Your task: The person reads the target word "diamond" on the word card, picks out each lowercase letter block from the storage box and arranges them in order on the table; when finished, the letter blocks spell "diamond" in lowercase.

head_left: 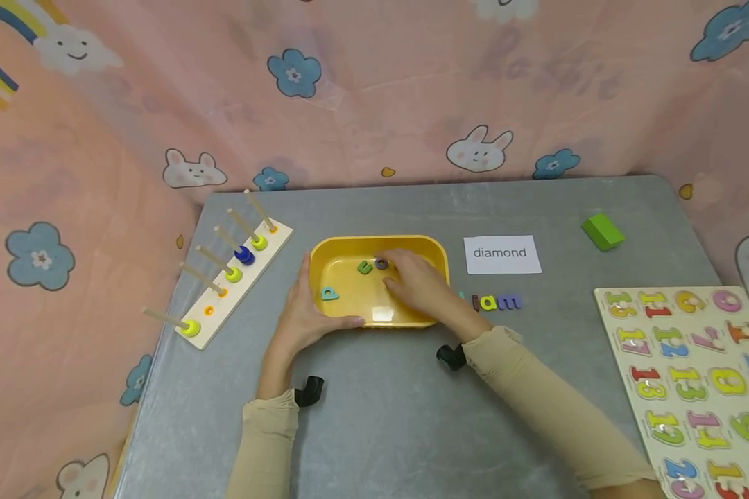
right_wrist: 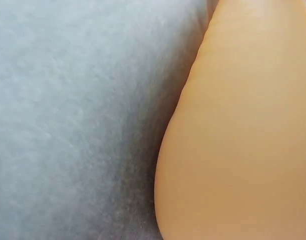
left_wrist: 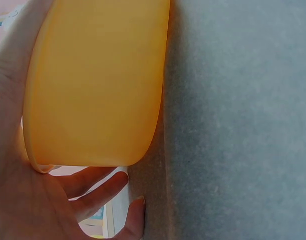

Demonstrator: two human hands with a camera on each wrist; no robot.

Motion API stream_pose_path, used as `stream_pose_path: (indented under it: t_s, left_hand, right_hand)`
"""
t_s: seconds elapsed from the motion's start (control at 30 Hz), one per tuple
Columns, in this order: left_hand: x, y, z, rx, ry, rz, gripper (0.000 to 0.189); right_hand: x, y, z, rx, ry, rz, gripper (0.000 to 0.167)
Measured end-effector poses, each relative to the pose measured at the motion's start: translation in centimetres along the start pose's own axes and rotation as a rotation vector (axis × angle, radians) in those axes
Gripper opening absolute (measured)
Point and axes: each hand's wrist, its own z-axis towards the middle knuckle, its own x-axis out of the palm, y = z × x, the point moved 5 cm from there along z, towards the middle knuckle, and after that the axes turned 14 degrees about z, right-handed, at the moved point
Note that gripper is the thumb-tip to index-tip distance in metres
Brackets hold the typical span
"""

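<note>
A yellow tray (head_left: pixel 381 239) stands on the grey table. My left hand (head_left: pixel 302 308) holds its near left corner, the thumb along the near side and the fingers along the left wall. In the left wrist view the left hand (left_wrist: pixel 38 200) lies against the tray's outer wall (left_wrist: pixel 98 85). My right hand (head_left: pixel 418 284) reaches into the tray, its fingertips at a small purple ring-shaped letter (head_left: pixel 381 263), thumb apart from it. A green letter (head_left: pixel 365 267) lies just left of that one. Near the left wall is a light-blue letter (head_left: pixel 329 294).
Right of the tray lies a white card (head_left: pixel 502 254) reading "diamond". Below it are a dark red letter (head_left: pixel 475 302), yellow "a" (head_left: pixel 488 303) and purple "m" (head_left: pixel 509 302); my arm partly covers another. A peg board (head_left: pixel 250 277), green block (head_left: pixel 603 231) and number puzzle (head_left: pixel 686 346) lie around.
</note>
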Motion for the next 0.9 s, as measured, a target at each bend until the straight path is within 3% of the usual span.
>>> stream_pose_path:
  t_s: [0.2, 0.4, 0.7, 0.9]
  left_hand:
    - [-0.1, 0.1, 0.0, 0.009, -0.007, -0.003, 0.158]
    - [-0.1, 0.0, 0.0, 0.015, -0.010, -0.001, 0.157]
    - [0.0, 0.0, -0.1, 0.006, -0.008, -0.005, 0.158]
    - [0.0, -0.1, -0.1, 0.006, -0.008, -0.009, 0.157]
  right_hand:
    - [0.5, -0.9, 0.8, -0.006, 0.034, 0.024, 0.049]
    - [0.5, -1.1, 1.2, -0.023, 0.001, 0.030, 0.029]
    - [0.5, -1.2, 0.7, 0.056, 0.050, -0.010, 0.013]
    - [0.5, -0.9, 0.4, 0.010, 0.114, 0.004, 0.019]
